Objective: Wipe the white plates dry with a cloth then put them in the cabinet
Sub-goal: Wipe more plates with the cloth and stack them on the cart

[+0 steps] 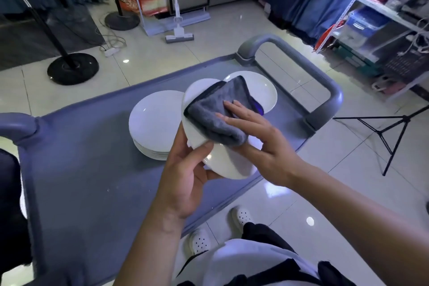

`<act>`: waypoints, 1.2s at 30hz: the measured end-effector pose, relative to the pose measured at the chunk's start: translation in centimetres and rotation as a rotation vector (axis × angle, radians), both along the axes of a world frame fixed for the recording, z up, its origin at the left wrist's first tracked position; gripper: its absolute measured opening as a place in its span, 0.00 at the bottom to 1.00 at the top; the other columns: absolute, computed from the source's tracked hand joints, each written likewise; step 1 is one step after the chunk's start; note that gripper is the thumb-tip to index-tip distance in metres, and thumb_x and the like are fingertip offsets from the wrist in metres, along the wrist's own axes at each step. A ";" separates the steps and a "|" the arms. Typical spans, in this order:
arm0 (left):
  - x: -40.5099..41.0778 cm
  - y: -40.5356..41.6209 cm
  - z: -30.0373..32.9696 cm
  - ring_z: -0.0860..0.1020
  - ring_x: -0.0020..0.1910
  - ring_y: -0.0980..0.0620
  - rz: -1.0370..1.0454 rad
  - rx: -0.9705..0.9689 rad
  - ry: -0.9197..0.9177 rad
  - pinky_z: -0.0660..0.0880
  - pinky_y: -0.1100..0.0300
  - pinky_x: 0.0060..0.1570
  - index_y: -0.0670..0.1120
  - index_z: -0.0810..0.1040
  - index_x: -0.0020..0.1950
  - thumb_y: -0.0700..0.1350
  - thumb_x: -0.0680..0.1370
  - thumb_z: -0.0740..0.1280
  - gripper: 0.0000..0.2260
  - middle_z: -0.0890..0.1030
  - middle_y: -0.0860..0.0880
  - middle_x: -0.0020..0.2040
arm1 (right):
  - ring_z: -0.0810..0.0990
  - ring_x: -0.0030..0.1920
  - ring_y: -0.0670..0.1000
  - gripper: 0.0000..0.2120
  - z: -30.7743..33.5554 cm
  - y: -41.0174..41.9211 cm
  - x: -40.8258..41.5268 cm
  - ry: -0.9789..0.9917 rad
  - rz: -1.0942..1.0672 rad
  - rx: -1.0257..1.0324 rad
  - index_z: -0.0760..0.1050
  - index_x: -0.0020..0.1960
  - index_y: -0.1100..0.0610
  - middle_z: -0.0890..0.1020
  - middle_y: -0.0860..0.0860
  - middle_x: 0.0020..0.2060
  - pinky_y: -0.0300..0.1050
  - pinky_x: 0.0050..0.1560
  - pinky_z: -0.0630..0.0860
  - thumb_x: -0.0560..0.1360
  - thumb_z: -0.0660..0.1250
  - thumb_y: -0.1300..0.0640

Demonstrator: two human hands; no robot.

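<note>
Wiping a plate over the bench.
Left hand [183, 169] grips tilted white plate [222, 165]; right hand [257, 137], fingers flat, presses grey cloth [216, 114] on it. Plate stack [153, 123] at 9 o'clock. No readable text.

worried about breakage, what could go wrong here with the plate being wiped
The left hand grips the held plate only at its lower edge, tilted above the cart; a push from the right hand on the grey cloth could slip it loose. It would likely land on the plate stack or the single plate.
</note>
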State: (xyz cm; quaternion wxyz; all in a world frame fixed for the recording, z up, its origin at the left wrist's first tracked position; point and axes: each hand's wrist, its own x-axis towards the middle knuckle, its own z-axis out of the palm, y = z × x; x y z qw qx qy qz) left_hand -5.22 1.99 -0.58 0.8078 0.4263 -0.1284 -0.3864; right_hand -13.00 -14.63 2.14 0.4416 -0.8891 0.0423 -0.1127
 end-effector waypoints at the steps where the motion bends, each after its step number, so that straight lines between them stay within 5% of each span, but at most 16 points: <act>1: 0.0 0.1 -0.1 0.79 0.66 0.40 0.006 0.012 -0.021 0.80 0.35 0.52 0.54 0.71 0.76 0.39 0.78 0.64 0.26 0.80 0.44 0.68 | 0.58 0.79 0.43 0.23 -0.3 0.0 0.2 0.009 -0.017 0.080 0.71 0.70 0.40 0.68 0.44 0.76 0.57 0.78 0.58 0.78 0.67 0.57; 6: -0.9 0.6 -0.2 0.80 0.63 0.42 0.045 0.034 -0.023 0.80 0.37 0.52 0.56 0.75 0.72 0.38 0.76 0.65 0.26 0.82 0.46 0.64 | 0.59 0.78 0.43 0.24 -2.1 -0.7 0.5 0.000 -0.125 0.074 0.71 0.71 0.40 0.68 0.47 0.76 0.58 0.78 0.57 0.78 0.64 0.58; 11: -1.4 1.1 0.3 0.82 0.60 0.48 0.124 -0.022 -0.014 0.82 0.42 0.48 0.58 0.77 0.69 0.37 0.76 0.65 0.25 0.83 0.49 0.62 | 0.58 0.77 0.38 0.23 -2.6 -0.3 0.1 0.028 -0.263 0.169 0.73 0.71 0.42 0.68 0.40 0.75 0.50 0.79 0.56 0.78 0.65 0.57; 14: -1.3 1.7 0.4 0.81 0.58 0.49 0.211 -0.057 0.021 0.82 0.49 0.42 0.56 0.74 0.72 0.37 0.76 0.64 0.26 0.82 0.49 0.62 | 0.61 0.76 0.37 0.21 -3.1 0.4 0.0 0.066 -0.289 0.217 0.75 0.71 0.43 0.67 0.38 0.75 0.53 0.78 0.59 0.81 0.66 0.59; 20: -1.1 2.8 0.0 0.81 0.58 0.49 0.338 -0.056 0.111 0.80 0.56 0.39 0.50 0.70 0.76 0.38 0.77 0.65 0.27 0.81 0.48 0.63 | 0.63 0.75 0.38 0.23 -2.8 2.6 -0.4 0.087 -0.273 0.354 0.76 0.69 0.45 0.68 0.38 0.75 0.42 0.72 0.65 0.75 0.63 0.52; 23: -1.2 3.0 0.2 0.83 0.54 0.50 0.398 -0.048 0.148 0.80 0.57 0.35 0.49 0.70 0.76 0.39 0.76 0.65 0.27 0.82 0.47 0.61 | 0.60 0.77 0.39 0.22 -2.9 4.3 -1.0 0.087 -0.249 0.341 0.74 0.67 0.37 0.66 0.37 0.75 0.50 0.77 0.61 0.75 0.62 0.51; 27: -1.0 2.9 0.6 0.82 0.50 0.49 0.497 -0.027 0.121 0.80 0.56 0.35 0.48 0.71 0.75 0.39 0.77 0.63 0.24 0.82 0.47 0.60 | 0.56 0.77 0.34 0.22 -3.0 6.8 -1.2 0.020 -0.208 0.308 0.69 0.64 0.26 0.64 0.27 0.71 0.38 0.75 0.56 0.76 0.64 0.49; 31: -0.1 2.3 0.9 0.82 0.50 0.50 0.646 -0.012 0.089 0.80 0.58 0.37 0.47 0.70 0.75 0.37 0.80 0.61 0.22 0.82 0.47 0.59 | 0.54 0.80 0.42 0.24 -4.5 7.8 -2.0 -0.085 -0.073 0.150 0.67 0.73 0.35 0.64 0.38 0.77 0.34 0.75 0.54 0.79 0.65 0.50; 34: 0.4 2.0 1.4 0.82 0.61 0.47 0.677 -0.040 0.071 0.81 0.54 0.52 0.48 0.69 0.77 0.38 0.80 0.61 0.24 0.82 0.46 0.65 | 0.55 0.81 0.50 0.25 -5.2 5.3 -1.9 -0.149 0.095 0.027 0.67 0.75 0.42 0.63 0.45 0.79 0.40 0.77 0.55 0.80 0.65 0.55; 36: 0.7 1.7 1.8 0.82 0.61 0.46 0.648 -0.054 0.062 0.82 0.50 0.49 0.48 0.69 0.77 0.38 0.80 0.60 0.24 0.82 0.47 0.65 | 0.57 0.80 0.50 0.25 -5.4 3.1 -1.4 -0.156 0.123 0.038 0.70 0.74 0.46 0.65 0.47 0.78 0.41 0.77 0.57 0.79 0.67 0.59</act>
